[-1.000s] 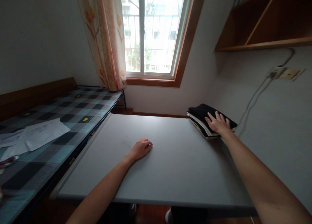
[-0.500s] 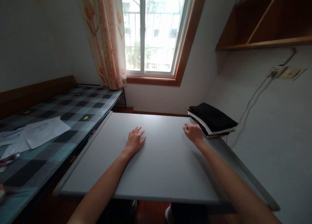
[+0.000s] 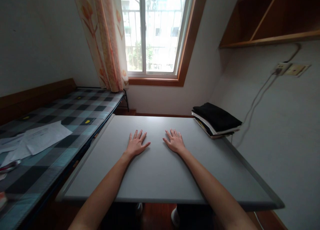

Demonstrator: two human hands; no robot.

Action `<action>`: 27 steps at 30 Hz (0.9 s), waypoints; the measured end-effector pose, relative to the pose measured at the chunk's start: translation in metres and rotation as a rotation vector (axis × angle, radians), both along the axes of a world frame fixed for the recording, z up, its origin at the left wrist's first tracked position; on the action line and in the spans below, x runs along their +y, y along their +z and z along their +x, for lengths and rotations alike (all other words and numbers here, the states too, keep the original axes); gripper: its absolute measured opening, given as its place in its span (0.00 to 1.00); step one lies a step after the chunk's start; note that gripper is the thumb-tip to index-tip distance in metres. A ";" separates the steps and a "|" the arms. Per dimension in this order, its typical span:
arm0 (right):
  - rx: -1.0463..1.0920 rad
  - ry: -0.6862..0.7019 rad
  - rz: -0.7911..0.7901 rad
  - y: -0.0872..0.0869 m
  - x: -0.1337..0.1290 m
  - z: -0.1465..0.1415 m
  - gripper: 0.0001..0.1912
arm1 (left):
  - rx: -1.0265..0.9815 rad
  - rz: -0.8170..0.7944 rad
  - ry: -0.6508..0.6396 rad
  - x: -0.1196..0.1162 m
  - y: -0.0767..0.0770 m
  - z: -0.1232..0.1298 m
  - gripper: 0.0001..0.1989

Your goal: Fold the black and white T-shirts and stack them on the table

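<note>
Tabletop [image 3: 160, 180] under spread fingers [image 3: 172, 134], black stack [image 3: 217, 116] rightward

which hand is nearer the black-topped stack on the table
Right. The right hand rests fingers spread on the table, left of the black-topped stack and apart from it; the left hand rests farther left, also apart from it.

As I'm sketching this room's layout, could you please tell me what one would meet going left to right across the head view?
White papers, left hand, right hand, black-topped stack, wall outlet plates.
</note>
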State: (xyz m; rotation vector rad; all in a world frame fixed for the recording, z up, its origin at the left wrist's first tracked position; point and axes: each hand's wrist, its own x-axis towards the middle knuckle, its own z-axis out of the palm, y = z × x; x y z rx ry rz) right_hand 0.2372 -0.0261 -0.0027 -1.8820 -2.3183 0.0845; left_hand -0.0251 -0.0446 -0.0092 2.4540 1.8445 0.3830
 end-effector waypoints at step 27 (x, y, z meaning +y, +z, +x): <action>-0.013 -0.003 -0.062 -0.003 0.001 -0.003 0.37 | 0.033 -0.008 -0.019 -0.001 -0.005 0.000 0.35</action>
